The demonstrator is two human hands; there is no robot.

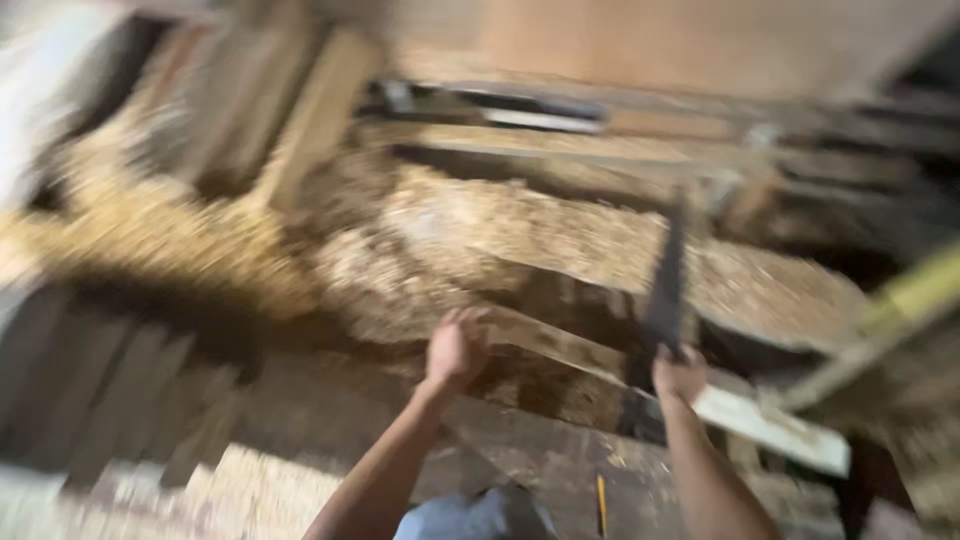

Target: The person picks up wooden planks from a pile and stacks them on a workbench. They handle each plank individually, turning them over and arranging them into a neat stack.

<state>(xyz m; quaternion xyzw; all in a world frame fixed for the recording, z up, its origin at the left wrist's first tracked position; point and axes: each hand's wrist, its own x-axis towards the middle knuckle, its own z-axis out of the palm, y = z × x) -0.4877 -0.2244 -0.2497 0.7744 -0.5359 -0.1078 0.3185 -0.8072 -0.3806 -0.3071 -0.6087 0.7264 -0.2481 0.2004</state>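
No bin or box shows clearly; the picture is blurred by motion. Sawdust (pixel 560 240) lies loose in heaps over the middle of the scene and spills to the far left, held by nothing.

The left hand (pixel 455 350) is curled over the near left end of a plank (pixel 600 365), fingers wrapped on its edge. The right hand (pixel 680 375) is closed round the handle of a saw (pixel 668 280), gripping it tight.

The plank runs long from the left hand down to the right, its pale end (pixel 775 430) nearest on the right side. The saw stands nearly upright across it, blade pointing far and a little right, handle near. The blade meets the plank just left of the right hand; whether it is in a cut cannot be told.

Boards (pixel 315 120) lean far left, beyond the sawdust. Dark slats (pixel 110 390) lie near left. A workbench (pixel 540 470) sits under both arms, with a pencil (pixel 602 505) on it, pointing far. A yellow bar (pixel 915 295) crosses the right edge. More timber and a long metal rail (pixel 540 120) lie far, behind the heaps.
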